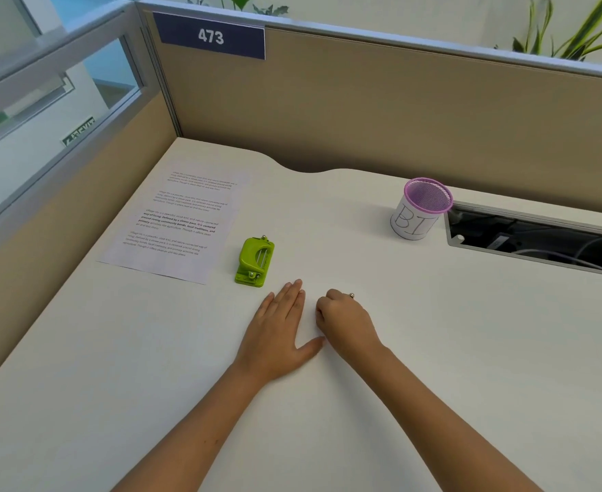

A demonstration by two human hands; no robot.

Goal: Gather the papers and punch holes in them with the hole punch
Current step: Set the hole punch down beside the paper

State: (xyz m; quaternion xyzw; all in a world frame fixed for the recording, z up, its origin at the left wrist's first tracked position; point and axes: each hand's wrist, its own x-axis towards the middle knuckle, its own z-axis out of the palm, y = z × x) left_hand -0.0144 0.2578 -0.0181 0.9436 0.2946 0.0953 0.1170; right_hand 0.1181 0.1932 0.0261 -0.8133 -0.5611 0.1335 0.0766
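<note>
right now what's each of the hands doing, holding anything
Left hand: open, flat on the desk, holding nothing.
Right hand: fingers curled closed, resting on the desk; nothing visible in it.

Lime-green hole punch (255,261), purple mesh cup (423,207), white desk (363,367), navy sign (210,36).

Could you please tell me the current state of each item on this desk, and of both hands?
Printed white paper sheet: flat on desk, untouched.
Green plastic hole punch: unused, beside the paper.
Purple mesh cup labelled BIN: upright.
Left hand: open, flat on desk.
Right hand: curled, holding nothing visible.
</note>
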